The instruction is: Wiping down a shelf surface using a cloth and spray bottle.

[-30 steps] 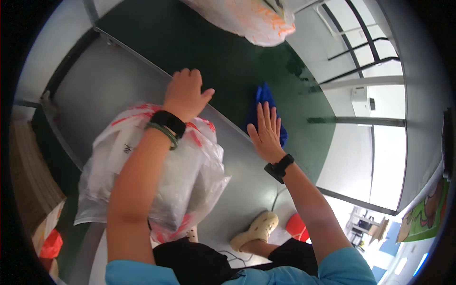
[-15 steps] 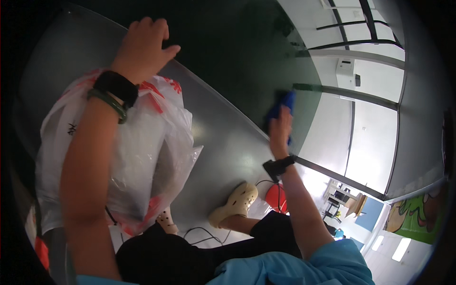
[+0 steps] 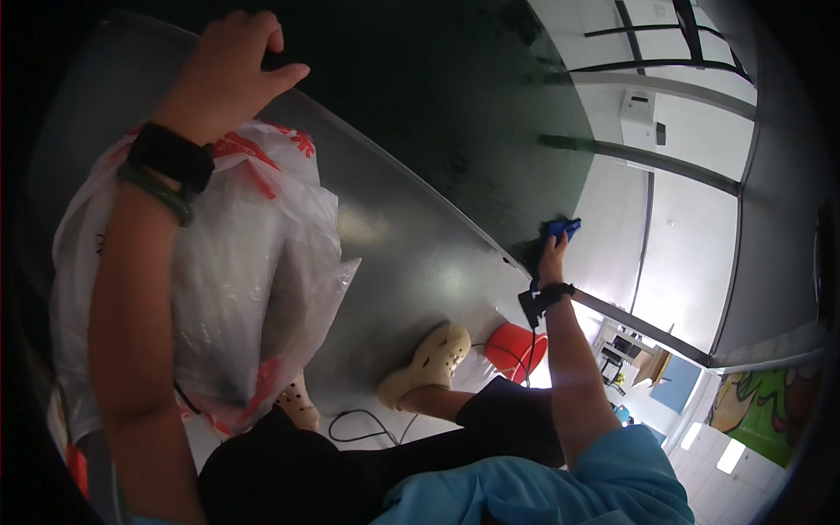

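My right hand [image 3: 552,262] is at the right end of a dark green glossy surface [image 3: 420,114], its fingers on a bunched blue cloth [image 3: 563,229] pressed near the surface's corner. The cloth is partly hidden by the fingers. My left hand [image 3: 232,70] lies at the metal edge of the same surface, thumb spread away from the bent fingers, nothing seen in it. Below my left wrist and behind my forearm stands a full white plastic bag [image 3: 232,297] with red print. What fills the bag cannot be made out.
A grey metal panel [image 3: 394,236] runs below the dark surface. On the floor are a red bucket [image 3: 514,350] and a looped black cable [image 3: 363,424], near my beige clogs [image 3: 429,363]. White wall panels with metal frames [image 3: 691,262] rise at the right.
My right hand has slid down and to the right with the blue cloth, which now looks more bunched. My left hand has shifted slightly up and left. More of the red bucket shows.
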A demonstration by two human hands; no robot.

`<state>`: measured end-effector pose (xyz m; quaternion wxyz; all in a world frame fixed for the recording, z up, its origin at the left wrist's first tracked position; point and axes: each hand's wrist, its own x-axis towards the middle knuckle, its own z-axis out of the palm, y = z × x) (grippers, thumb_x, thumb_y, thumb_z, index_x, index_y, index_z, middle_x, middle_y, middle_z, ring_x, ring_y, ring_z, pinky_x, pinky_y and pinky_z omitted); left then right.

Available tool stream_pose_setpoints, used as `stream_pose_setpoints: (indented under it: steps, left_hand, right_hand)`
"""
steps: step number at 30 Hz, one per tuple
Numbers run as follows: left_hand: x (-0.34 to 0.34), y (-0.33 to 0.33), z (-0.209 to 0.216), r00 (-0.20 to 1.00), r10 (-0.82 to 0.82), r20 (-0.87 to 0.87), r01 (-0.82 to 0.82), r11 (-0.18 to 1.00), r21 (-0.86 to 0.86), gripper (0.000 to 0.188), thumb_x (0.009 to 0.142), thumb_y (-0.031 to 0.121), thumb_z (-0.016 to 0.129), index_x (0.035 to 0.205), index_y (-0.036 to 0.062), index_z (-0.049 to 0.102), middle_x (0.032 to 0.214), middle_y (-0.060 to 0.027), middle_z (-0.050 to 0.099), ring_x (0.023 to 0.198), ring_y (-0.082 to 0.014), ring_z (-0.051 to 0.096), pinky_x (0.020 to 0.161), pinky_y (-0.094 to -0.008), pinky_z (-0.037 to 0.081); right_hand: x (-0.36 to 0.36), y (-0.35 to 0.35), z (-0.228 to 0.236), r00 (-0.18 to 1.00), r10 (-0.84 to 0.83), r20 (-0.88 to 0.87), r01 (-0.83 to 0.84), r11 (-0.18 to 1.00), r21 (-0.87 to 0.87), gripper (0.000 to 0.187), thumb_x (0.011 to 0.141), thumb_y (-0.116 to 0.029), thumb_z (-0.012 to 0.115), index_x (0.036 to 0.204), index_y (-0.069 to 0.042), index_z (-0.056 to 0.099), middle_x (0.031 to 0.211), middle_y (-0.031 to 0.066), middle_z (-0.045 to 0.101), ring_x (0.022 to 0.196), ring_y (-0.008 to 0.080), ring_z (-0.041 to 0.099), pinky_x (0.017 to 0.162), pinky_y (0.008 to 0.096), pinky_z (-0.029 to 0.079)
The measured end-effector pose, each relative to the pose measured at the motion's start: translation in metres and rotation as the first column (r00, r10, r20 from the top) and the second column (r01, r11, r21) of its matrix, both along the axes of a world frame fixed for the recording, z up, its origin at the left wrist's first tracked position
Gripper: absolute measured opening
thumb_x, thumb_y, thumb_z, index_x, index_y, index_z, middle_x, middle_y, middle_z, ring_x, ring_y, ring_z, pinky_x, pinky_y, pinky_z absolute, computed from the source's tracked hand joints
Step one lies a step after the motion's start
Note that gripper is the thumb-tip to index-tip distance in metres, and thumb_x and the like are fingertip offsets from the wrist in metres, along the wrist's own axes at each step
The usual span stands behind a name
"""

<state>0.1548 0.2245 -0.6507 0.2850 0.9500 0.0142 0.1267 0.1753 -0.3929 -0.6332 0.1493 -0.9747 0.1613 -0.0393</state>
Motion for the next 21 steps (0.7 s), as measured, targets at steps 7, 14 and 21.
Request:
stream_pose_setpoints:
  steps: [7, 14, 21]
  left_hand:
    - [-0.002, -0.005, 0.001, 0.996, 0.026, 0.083, -0.031, 0.998, 0.058, 0.034, 0.077, 0.025, 0.073, 0.091, 0.0088, 0.048, 0.089, -0.0075, 0.05, 0.084, -0.0254, 0.048, 0.069, -0.0353, 0.044]
    - [-0.005, 0.0, 0.002, 0.996, -0.013, 0.085, 0.01, 1.0, 0.027, 0.036, 0.075, 0.024, 0.075, 0.093, 0.0097, 0.047, 0.089, -0.0072, 0.049, 0.083, -0.0248, 0.047, 0.068, -0.0341, 0.043]
    - [-0.009, -0.007, 0.007, 0.995, 0.035, 0.091, -0.036, 0.999, 0.001, 0.04, 0.072, 0.025, 0.078, 0.094, 0.0108, 0.047, 0.089, -0.0094, 0.049, 0.081, -0.0257, 0.048, 0.068, -0.0335, 0.044]
  right_hand:
    - [0.032, 0.155, 0.015, 0.653, 0.757, -0.028, -0.754, 0.646, -0.118, 0.059, 0.081, 0.001, 0.051, 0.137, -0.004, 0.035, 0.139, 0.0208, 0.036, 0.127, 0.0385, 0.035, 0.107, 0.0458, 0.027]
    - [0.083, 0.247, 0.022, 0.374, 0.892, -0.254, -0.927, 0.357, -0.11, 0.059, 0.091, -0.017, 0.05, 0.144, -0.018, 0.024, 0.15, 0.0162, 0.019, 0.139, 0.0382, 0.016, 0.11, 0.0545, 0.015]
    - [0.283, 0.164, 0.016, 0.603, 0.538, -0.589, -0.796, 0.352, -0.493, 0.048, 0.093, -0.009, 0.042, 0.139, -0.006, 0.029, 0.15, 0.023, 0.013, 0.135, 0.0413, 0.021, 0.11, 0.0458, 0.022]
